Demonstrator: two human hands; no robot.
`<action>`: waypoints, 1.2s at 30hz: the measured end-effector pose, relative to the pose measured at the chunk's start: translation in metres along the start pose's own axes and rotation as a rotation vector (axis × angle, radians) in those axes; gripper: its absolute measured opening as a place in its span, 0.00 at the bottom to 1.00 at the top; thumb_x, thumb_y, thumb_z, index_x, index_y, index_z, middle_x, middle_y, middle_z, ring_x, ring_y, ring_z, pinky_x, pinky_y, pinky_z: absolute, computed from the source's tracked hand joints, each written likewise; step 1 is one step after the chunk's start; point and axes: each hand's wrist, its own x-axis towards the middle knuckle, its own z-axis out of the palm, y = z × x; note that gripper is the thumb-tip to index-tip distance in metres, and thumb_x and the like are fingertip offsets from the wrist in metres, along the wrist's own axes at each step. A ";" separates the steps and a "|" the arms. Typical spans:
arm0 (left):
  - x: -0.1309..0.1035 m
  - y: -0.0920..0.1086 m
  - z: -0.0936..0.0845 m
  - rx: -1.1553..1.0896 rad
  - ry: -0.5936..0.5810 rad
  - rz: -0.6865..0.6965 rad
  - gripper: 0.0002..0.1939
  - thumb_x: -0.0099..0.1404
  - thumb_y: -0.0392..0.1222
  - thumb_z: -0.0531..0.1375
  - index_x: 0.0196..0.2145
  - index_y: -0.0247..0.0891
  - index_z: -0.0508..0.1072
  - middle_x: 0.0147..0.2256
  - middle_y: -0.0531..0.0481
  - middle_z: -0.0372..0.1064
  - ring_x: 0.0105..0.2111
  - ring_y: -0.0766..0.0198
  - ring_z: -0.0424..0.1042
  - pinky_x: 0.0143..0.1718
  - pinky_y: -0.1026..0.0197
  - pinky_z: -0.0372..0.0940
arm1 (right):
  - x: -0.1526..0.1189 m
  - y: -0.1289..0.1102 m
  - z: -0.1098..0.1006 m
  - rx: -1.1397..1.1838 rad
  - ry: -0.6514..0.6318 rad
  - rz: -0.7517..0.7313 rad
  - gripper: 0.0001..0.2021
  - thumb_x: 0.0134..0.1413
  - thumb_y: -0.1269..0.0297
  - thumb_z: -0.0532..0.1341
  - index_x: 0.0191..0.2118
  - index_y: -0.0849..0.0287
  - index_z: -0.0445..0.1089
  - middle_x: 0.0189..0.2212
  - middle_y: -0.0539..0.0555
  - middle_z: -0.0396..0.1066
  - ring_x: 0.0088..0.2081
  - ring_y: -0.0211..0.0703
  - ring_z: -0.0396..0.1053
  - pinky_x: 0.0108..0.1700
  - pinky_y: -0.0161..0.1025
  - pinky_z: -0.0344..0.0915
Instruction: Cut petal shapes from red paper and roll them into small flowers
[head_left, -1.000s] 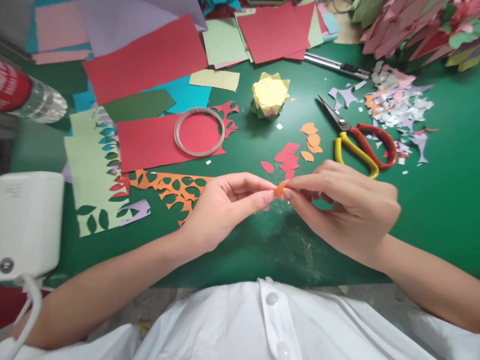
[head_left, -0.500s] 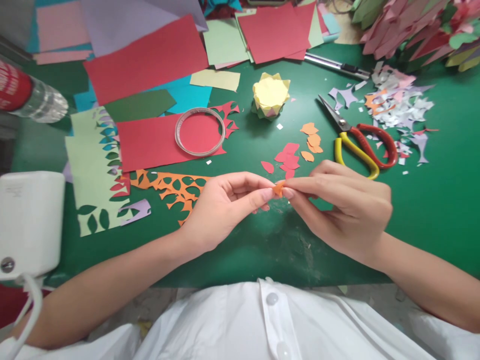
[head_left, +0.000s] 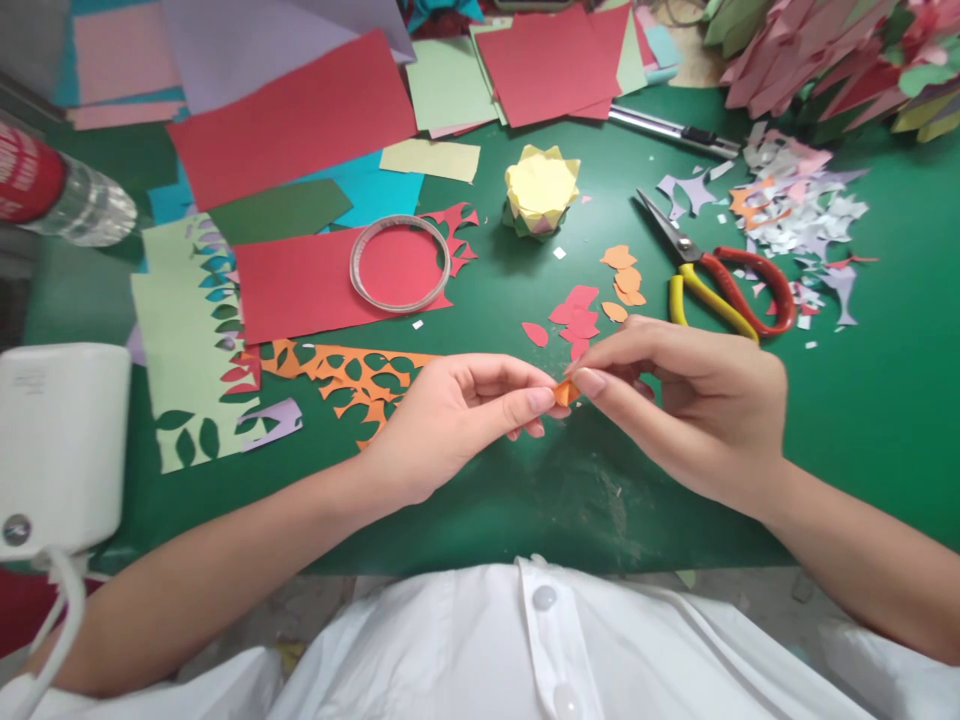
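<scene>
Between the fingertips of both hands is a small folded orange paper petal [head_left: 565,392]. My left hand [head_left: 469,415] pinches its left end, thumb against fingers. On the other side my right hand [head_left: 690,400] pinches it with thumb and index finger. Just beyond the fingers lie several red paper petals [head_left: 577,316] and several orange paper petals [head_left: 627,282]. A yellow paper flower [head_left: 541,188] stands farther back. Scissors [head_left: 694,250] with one red and one yellow handle lie beyond my right hand. Orange paper with cut-out holes [head_left: 349,368] rests beside my left hand.
A roll of clear tape [head_left: 400,264] sits on red paper [head_left: 300,285]. Light green paper [head_left: 176,340] carries small cut petals. A bottle [head_left: 67,190] and a white device [head_left: 64,450] stand left. A utility knife [head_left: 675,132] and paper scraps [head_left: 802,200] lie right.
Both hands have shifted slightly toward me, and the right thumb has moved up on the orange petal. The petal has turned a little and shows a crease. Everything else stays put.
</scene>
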 end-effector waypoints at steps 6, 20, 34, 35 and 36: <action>0.000 0.002 0.000 0.018 -0.029 0.011 0.04 0.63 0.38 0.64 0.31 0.38 0.78 0.27 0.58 0.74 0.26 0.76 0.69 0.30 0.74 0.64 | -0.001 -0.003 -0.005 0.264 -0.115 0.307 0.05 0.56 0.70 0.63 0.29 0.57 0.72 0.24 0.49 0.72 0.26 0.37 0.68 0.25 0.34 0.63; 0.000 0.002 -0.001 0.008 -0.051 0.031 0.04 0.64 0.38 0.64 0.31 0.40 0.78 0.27 0.61 0.74 0.28 0.78 0.71 0.31 0.75 0.65 | 0.001 0.007 -0.008 0.696 -0.228 0.621 0.06 0.55 0.66 0.65 0.28 0.57 0.73 0.21 0.46 0.66 0.19 0.29 0.56 0.18 0.30 0.49; 0.001 0.001 -0.001 0.001 -0.018 0.015 0.04 0.63 0.39 0.65 0.30 0.38 0.77 0.27 0.59 0.72 0.27 0.76 0.70 0.31 0.74 0.64 | -0.004 -0.005 0.003 -0.119 0.040 0.094 0.05 0.55 0.72 0.63 0.31 0.55 0.73 0.23 0.48 0.75 0.23 0.35 0.68 0.22 0.33 0.64; 0.001 0.002 -0.001 0.001 -0.015 0.013 0.04 0.63 0.39 0.65 0.30 0.38 0.77 0.27 0.59 0.72 0.27 0.76 0.70 0.31 0.73 0.64 | -0.004 -0.005 0.003 -0.142 0.036 0.070 0.06 0.56 0.73 0.63 0.31 0.55 0.73 0.23 0.47 0.75 0.22 0.34 0.67 0.22 0.33 0.63; 0.001 0.002 -0.001 0.003 -0.012 0.012 0.04 0.63 0.39 0.65 0.30 0.37 0.77 0.27 0.58 0.72 0.27 0.76 0.69 0.31 0.73 0.64 | -0.004 -0.005 0.002 -0.155 0.032 0.057 0.06 0.56 0.73 0.63 0.31 0.55 0.74 0.23 0.47 0.76 0.22 0.34 0.67 0.21 0.33 0.62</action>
